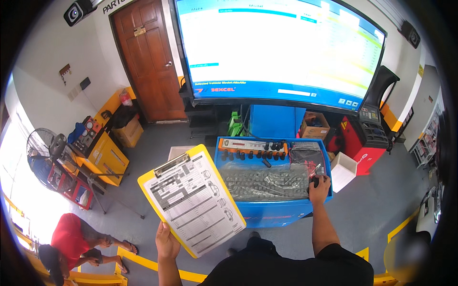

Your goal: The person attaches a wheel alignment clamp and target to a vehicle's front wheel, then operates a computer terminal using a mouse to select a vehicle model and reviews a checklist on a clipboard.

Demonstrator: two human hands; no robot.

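Observation:
My left hand [168, 242] grips the lower left edge of a yellow clipboard [235, 209], tilted in front of me. A printed form [195, 205] with small car drawings lies under its metal clip [171, 164]. On the right side of a blue console [272, 208], my right hand [319, 189] is closed over a black computer mouse [315, 181]. Left of that hand is a keyboard [265, 183] under a clear plastic cover. Behind the keyboard, an orange-edged device [253, 144] stands with several black connectors [257, 155] in front of it.
A large lit screen [281, 52] rises behind the console. To the right are a white bin [343, 171] and a red machine [360, 148]. A yellow cabinet [107, 157] and a fan [50, 148] stand at left. Another person in a red shirt [71, 240] is at lower left.

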